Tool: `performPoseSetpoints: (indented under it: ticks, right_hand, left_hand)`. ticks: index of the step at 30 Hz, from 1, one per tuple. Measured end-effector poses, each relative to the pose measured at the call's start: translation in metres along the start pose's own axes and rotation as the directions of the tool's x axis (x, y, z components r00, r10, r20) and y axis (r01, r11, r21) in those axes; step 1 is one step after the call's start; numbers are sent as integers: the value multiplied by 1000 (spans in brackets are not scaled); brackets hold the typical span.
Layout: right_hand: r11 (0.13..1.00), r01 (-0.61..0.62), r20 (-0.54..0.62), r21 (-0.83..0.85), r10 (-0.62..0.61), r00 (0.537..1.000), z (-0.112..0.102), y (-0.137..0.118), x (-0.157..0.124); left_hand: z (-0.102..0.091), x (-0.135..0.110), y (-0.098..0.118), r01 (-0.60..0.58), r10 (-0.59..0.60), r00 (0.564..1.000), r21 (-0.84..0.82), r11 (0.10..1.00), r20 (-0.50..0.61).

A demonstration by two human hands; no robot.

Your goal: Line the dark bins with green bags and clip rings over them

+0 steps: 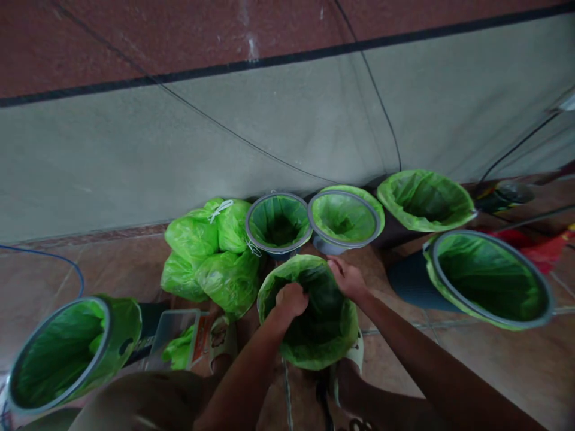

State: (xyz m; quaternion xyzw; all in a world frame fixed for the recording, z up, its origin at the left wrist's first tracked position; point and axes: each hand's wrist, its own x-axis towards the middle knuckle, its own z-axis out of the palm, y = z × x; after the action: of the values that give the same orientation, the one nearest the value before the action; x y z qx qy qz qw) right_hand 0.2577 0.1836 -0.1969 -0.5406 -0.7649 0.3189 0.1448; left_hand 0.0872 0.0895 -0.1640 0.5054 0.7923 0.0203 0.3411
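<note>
Between my feet stands a bin lined with a green trash bag (314,353), its edge folded out over the rim. My left hand (291,298) is inside the mouth, closed, knuckles up near the left inner wall; whether it holds part of the bag is hidden. On the far right of the rim, my right hand (348,278) is closed over the bag's edge, thumb side inward. Just behind stand a lined bin with a grey ring (279,246) and a paler lined bin (380,224), also with a grey ring.
Several tied green trash bags (229,275) are piled at the left by the wall. A tilted lined bin (123,323) and a clear plastic box (155,353) stand left. Rightward are another lined bin (426,224) and a leaning blue bin (413,281). Cables (377,90) hang along the wall.
</note>
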Motion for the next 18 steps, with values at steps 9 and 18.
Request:
performPoseSetpoints:
  ticks: [9, 18]
  right_hand:
    - [994, -22, 59, 105, 16, 998, 4, -22, 21]
    - [1000, 13, 151, -9, -12, 988, 19, -9, 11]
  left_hand:
    - [-46, 36, -1, -355, 382, 885, 143, 924, -267]
    - [-39, 52, -29, -257, 277, 956, 171, 951, -101]
